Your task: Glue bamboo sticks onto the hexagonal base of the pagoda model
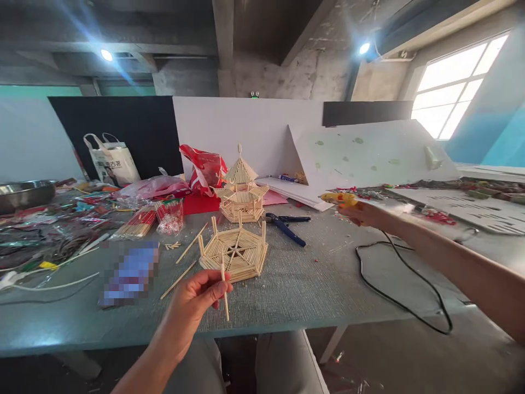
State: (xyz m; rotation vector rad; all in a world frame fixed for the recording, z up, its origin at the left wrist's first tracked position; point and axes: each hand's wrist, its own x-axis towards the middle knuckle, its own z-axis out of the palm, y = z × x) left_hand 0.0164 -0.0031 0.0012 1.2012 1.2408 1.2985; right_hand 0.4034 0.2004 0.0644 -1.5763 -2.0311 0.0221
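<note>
Between thumb and fingers, my left hand [203,295] pinches a short wooden stick [225,303] upright. Just behind it lies a hexagonal stick platform [246,251] with several short posts standing at its corners. My right hand [359,213], stretched out to the right, is closed round a yellow glue gun [346,199] that points left; a black cord [394,298] loops over the table below it. Behind the platform stands a small pagoda [241,191] made of sticks, with a pointed roof. Blue-handled pliers [289,229] lie to the right of the pagoda.
Loose sticks [192,243] lie left of the platform, beside a blurred blue item [130,273]. Packs of sticks [137,221], a red bag [203,167] and plastic wrappings crowd the left. A metal bowl [27,196] stands far left. White boards [369,156] lean at the back.
</note>
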